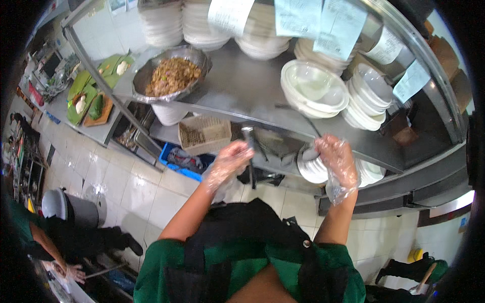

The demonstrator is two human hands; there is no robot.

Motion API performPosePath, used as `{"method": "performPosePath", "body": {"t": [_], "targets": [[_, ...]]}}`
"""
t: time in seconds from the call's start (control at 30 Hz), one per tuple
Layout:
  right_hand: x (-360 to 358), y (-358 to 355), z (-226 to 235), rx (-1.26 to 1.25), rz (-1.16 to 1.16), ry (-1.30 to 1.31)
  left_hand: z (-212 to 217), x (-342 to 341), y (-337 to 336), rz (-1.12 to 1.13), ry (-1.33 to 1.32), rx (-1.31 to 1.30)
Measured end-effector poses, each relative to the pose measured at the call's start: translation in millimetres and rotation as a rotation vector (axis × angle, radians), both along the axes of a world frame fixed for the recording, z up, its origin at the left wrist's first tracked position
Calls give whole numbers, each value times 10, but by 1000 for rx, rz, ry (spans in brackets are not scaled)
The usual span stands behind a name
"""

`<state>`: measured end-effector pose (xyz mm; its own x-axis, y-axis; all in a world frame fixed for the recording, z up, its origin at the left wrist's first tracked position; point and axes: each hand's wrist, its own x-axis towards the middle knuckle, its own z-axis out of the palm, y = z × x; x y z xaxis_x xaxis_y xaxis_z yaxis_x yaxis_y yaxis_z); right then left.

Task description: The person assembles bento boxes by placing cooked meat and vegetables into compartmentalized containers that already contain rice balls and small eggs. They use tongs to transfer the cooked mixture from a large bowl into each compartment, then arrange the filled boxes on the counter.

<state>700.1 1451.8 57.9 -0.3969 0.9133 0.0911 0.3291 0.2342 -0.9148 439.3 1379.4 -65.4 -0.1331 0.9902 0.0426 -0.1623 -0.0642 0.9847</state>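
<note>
Both my hands wear clear plastic gloves and are raised before a steel shelf (237,76). My left hand (231,160) is closed around a slim upright utensil (253,174) with a shiny metal top and a dark lower part; its exact kind is unclear. My right hand (336,154) grips a thin dark-handled utensil (310,125), whose far end reaches up left over the shelf edge, below a stack of white oval bowls (308,86). At the shelf's left stands a big metal bowl (203,63) of brown chopped food (172,77), apart from both hands.
White bowl stacks (160,22) line the shelf's back; paper slips (298,17) hang above. Below are a beige basket (204,132), a blue crate (174,169) and white plates (310,169). Banana leaves (83,83) lie on a left counter. Co-workers' arms (50,247) show at lower left.
</note>
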Motion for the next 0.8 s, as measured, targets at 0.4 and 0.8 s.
{"method": "performPosePath", "body": {"t": [0.4,0.8], "targets": [[-11,-524,856,746,124,803,165,-863,-419,393,-388,161],[270,-926,1515,86,1102,1239,170,-795,-536,428,-408,145]]}}
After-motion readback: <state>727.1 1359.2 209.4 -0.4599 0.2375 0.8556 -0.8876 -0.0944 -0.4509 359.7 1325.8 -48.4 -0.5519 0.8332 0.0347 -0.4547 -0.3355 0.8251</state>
